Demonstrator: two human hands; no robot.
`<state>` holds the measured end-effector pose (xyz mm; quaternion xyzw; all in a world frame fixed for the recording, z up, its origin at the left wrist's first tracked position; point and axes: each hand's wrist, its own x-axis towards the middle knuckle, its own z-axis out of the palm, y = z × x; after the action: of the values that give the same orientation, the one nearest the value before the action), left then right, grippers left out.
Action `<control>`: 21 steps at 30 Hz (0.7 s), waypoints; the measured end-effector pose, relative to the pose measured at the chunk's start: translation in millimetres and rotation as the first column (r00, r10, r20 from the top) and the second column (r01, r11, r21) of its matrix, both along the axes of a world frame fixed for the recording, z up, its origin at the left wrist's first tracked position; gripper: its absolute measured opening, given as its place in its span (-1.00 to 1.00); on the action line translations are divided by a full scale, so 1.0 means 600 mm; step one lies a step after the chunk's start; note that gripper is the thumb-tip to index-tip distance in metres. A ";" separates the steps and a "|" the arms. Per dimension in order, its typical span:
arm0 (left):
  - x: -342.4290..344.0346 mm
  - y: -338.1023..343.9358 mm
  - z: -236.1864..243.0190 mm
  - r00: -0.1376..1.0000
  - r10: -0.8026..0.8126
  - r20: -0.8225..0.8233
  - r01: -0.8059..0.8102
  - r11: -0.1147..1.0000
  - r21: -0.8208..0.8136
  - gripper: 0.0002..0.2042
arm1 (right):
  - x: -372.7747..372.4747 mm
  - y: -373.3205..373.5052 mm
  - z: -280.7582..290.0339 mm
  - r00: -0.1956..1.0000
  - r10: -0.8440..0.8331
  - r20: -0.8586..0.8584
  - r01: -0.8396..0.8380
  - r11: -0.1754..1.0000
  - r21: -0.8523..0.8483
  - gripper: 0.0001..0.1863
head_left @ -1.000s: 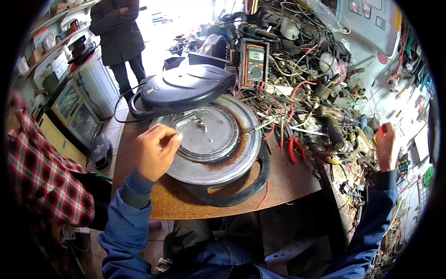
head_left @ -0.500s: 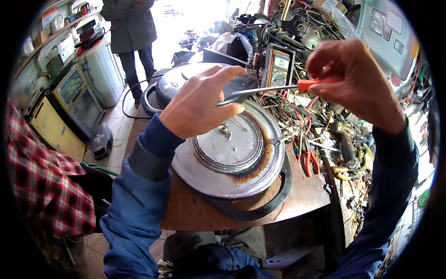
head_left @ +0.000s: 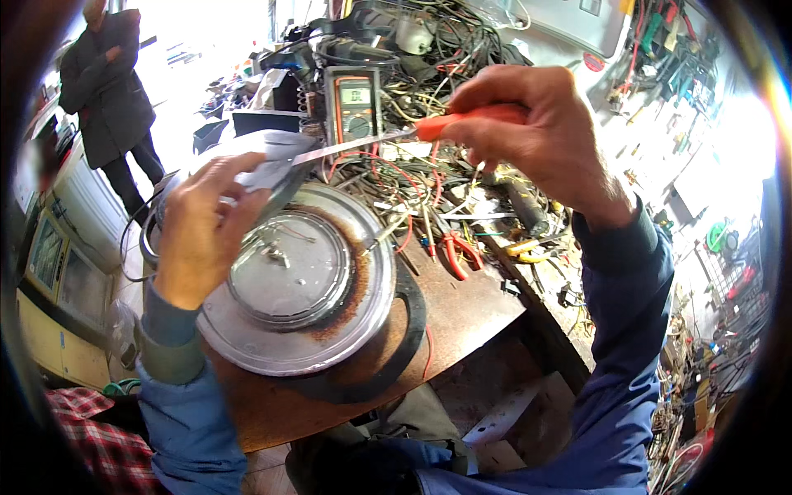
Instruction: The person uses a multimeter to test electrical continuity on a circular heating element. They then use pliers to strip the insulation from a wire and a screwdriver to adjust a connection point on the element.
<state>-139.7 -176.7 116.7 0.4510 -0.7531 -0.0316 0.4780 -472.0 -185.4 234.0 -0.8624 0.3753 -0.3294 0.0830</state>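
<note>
My right hand [head_left: 540,136] grips the red handle of a screwdriver [head_left: 433,125] above the bench. Its long metal shaft slants down to the left, the tip ending short of my other hand. My left hand [head_left: 205,227] hovers over the left side of a round metal pan-like appliance [head_left: 289,318], fingers loosely bent and apart, nothing visible in them. The appliance shows a raised central disc with a small metal fitting and wires, plus a brown burnt ring on its right side. Behind my left hand, its rounded cover [head_left: 280,148] is partly hidden.
A multimeter [head_left: 356,103] with red leads stands at the back. Red-handled pliers [head_left: 455,256] lie right of the appliance, beside a heap of tools and wires. The brown wooden table [head_left: 462,309] ends near me. One person [head_left: 107,91] stands back left; a red checked sleeve [head_left: 95,437] shows lower left.
My view has swung right, so the bench appears further left. The left hand has come away from the screwdriver's shaft and lowered; the right hand still holds the handle.
</note>
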 end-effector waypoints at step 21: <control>0.076 0.017 0.027 0.962 -0.022 0.271 0.004 0.998 0.068 -0.90 | -0.553 0.050 -0.242 0.612 -0.770 -0.181 0.789 0.611 0.066 -0.65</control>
<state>-94.3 -166.7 133.0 0.4619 -0.8129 0.0020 0.3548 -803.9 -155.6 88.7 -0.6249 0.7399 -0.2468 -0.0344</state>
